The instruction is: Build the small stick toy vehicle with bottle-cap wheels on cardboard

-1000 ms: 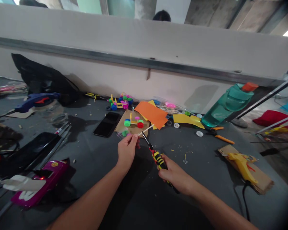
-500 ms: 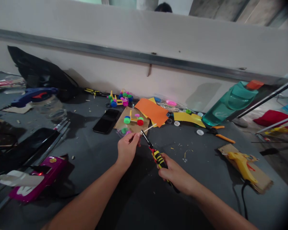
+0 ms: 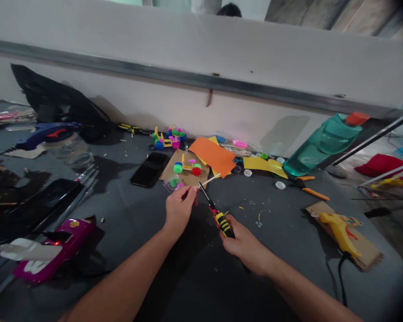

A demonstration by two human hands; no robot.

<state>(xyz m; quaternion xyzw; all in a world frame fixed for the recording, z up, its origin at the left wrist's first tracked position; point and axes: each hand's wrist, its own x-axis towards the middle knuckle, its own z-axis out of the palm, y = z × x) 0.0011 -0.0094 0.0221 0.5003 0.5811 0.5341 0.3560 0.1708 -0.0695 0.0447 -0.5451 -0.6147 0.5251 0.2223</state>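
Note:
Pinched between the fingertips of my left hand [image 3: 180, 210] is a thin pale stick [image 3: 211, 180], which slants up to the right. My right hand [image 3: 243, 243] is wrapped round the black-and-yellow handles of pliers [image 3: 223, 222], seen edge-on. Their dark narrow jaws [image 3: 204, 193] reach the stick close to my left fingertips; whether they bite on it I cannot tell. Just beyond lies a piece of cardboard [image 3: 196, 180] bearing a small yellow frame with green and red wheels [image 3: 196, 169]. Small green and pink pieces [image 3: 175, 183] lie by my left hand.
Left of the cardboard is a black phone [image 3: 149, 170]. Orange paper [image 3: 216, 156] and small toy vehicles [image 3: 168, 141] lie near the wall. A teal bottle [image 3: 322, 145] and a yellow glue gun [image 3: 339, 232] are at right. A purple power strip [image 3: 53, 255] and blue glue gun [image 3: 49, 134] are at left.
Both hands, with the stick and pliers, have stayed almost in place, shifting only slightly. Another person's fingertips have appeared at the far left edge.

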